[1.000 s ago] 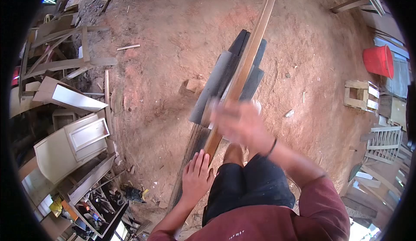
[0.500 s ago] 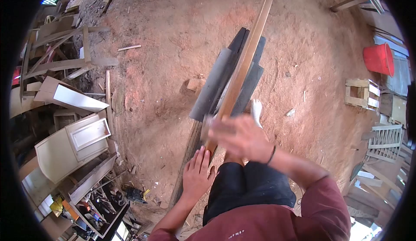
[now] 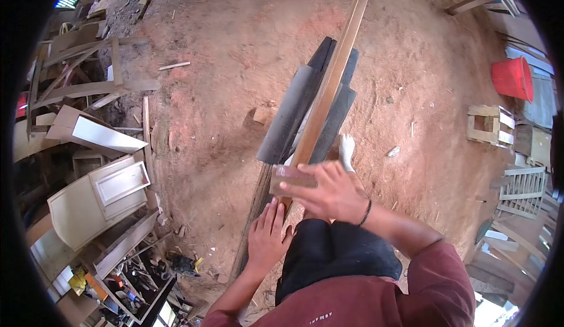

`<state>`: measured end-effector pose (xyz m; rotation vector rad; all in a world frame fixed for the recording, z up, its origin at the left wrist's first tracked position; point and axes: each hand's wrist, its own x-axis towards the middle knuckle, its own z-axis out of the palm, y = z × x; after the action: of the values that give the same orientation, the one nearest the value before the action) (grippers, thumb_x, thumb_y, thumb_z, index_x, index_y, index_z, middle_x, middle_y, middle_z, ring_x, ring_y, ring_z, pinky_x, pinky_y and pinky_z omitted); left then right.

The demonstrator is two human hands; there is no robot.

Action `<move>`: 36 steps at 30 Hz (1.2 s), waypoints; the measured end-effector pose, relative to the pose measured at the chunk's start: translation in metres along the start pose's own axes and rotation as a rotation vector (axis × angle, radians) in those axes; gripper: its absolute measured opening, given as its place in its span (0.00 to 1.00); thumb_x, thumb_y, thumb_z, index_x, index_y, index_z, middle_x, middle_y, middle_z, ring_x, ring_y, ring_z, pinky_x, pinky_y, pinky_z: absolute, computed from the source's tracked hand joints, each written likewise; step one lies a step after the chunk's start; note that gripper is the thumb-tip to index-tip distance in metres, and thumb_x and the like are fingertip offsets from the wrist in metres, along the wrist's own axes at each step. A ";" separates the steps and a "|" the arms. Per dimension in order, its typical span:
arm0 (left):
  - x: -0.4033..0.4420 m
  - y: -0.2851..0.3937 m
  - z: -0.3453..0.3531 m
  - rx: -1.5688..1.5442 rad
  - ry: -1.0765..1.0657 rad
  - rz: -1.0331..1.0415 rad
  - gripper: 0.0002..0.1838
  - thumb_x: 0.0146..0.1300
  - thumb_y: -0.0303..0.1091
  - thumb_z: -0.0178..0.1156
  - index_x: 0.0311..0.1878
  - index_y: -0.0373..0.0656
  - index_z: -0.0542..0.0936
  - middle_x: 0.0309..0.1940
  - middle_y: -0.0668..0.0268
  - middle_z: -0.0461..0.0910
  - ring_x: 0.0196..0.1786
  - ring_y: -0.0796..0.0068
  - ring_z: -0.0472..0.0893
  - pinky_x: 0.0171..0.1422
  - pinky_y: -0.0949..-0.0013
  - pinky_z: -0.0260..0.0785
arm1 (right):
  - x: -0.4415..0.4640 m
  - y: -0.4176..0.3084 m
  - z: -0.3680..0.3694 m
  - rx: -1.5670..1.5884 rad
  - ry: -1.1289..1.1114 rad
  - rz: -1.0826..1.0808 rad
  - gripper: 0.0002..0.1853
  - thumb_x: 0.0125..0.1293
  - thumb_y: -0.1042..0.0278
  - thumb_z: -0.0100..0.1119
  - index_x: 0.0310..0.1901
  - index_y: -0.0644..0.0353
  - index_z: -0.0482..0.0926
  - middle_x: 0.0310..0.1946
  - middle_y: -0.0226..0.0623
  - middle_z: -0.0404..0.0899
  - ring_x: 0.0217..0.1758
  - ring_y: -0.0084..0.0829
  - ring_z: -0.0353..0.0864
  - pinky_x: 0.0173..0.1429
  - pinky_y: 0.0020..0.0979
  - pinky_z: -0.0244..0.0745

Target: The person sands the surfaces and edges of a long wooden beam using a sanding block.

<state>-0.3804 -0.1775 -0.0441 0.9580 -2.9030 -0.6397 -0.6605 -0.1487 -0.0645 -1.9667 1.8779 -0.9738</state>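
A long, narrow wooden plank (image 3: 328,101) runs from my lap up past the top of the view, lying over dark grey boards (image 3: 286,115). My right hand (image 3: 332,192) presses a flat brownish-pink block, which looks like a sanding block (image 3: 294,179), onto the plank near its close end. Its fingers reach over the block, and the palm side is hidden. Just below, my left hand (image 3: 268,236) rests its outstretched fingers on the plank's near end, with the thumb apart to the right.
Underneath, a darker ridged beam (image 3: 255,209) extends toward me. My bare foot (image 3: 347,151) stands right of the boards on the dirt floor. At left are cabinet doors (image 3: 97,200) and a drawer of tools (image 3: 132,292); at right, a red bucket (image 3: 512,80) and a wooden crate (image 3: 490,127).
My right hand, blurred before, now shows more sharply and slightly lower with the sanding block on the plank. The left hand and the plank have stayed in place.
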 end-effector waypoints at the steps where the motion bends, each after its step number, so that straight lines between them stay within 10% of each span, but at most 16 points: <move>1: 0.001 -0.001 0.000 0.002 -0.002 -0.001 0.44 0.71 0.40 0.72 0.86 0.43 0.65 0.82 0.53 0.71 0.75 0.51 0.82 0.68 0.50 0.79 | 0.003 0.004 -0.003 0.001 -0.002 -0.014 0.34 0.67 0.59 0.78 0.74 0.26 0.82 0.62 0.32 0.85 0.62 0.39 0.83 0.63 0.45 0.77; 7: 0.004 -0.003 -0.002 0.015 0.013 0.043 0.49 0.66 0.38 0.75 0.86 0.39 0.63 0.83 0.47 0.69 0.70 0.46 0.83 0.68 0.49 0.78 | 0.084 0.110 -0.044 -0.301 0.271 0.185 0.31 0.65 0.61 0.79 0.70 0.34 0.86 0.57 0.38 0.84 0.60 0.44 0.79 0.64 0.49 0.75; 12: -0.001 -0.003 0.002 0.030 0.005 0.034 0.49 0.66 0.38 0.75 0.87 0.40 0.62 0.83 0.47 0.69 0.70 0.46 0.83 0.68 0.49 0.78 | -0.010 -0.024 0.000 -0.006 -0.110 -0.012 0.28 0.68 0.57 0.76 0.71 0.36 0.86 0.65 0.30 0.85 0.58 0.41 0.84 0.61 0.45 0.78; 20: 0.000 -0.005 -0.001 0.017 0.005 0.037 0.49 0.65 0.39 0.75 0.86 0.40 0.63 0.83 0.48 0.69 0.68 0.46 0.84 0.67 0.49 0.78 | 0.080 0.112 -0.043 -0.345 0.224 0.197 0.29 0.69 0.58 0.75 0.73 0.35 0.85 0.67 0.33 0.83 0.62 0.42 0.80 0.61 0.45 0.76; 25: 0.001 -0.002 -0.002 0.047 0.006 0.032 0.49 0.65 0.39 0.75 0.86 0.40 0.63 0.83 0.48 0.69 0.69 0.46 0.84 0.68 0.49 0.78 | -0.012 -0.021 0.001 -0.011 -0.160 -0.007 0.33 0.68 0.57 0.74 0.76 0.31 0.81 0.69 0.35 0.80 0.64 0.40 0.80 0.66 0.45 0.76; 31: 0.001 -0.004 0.000 0.026 -0.002 0.034 0.49 0.66 0.39 0.75 0.86 0.40 0.62 0.83 0.48 0.69 0.69 0.46 0.84 0.67 0.49 0.79 | 0.091 0.114 -0.049 -0.319 0.253 0.205 0.29 0.68 0.57 0.75 0.72 0.36 0.85 0.60 0.35 0.84 0.60 0.41 0.82 0.62 0.48 0.76; 36: 0.002 -0.001 -0.004 0.052 -0.021 0.027 0.48 0.67 0.39 0.75 0.85 0.40 0.63 0.82 0.47 0.70 0.69 0.45 0.84 0.67 0.49 0.79 | 0.029 0.006 -0.001 0.012 -0.005 -0.015 0.29 0.71 0.56 0.71 0.74 0.33 0.82 0.61 0.39 0.83 0.57 0.43 0.83 0.62 0.49 0.78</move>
<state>-0.3809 -0.1813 -0.0409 0.9211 -2.9595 -0.5785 -0.6673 -0.1769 -0.0585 -1.9776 1.8535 -0.9813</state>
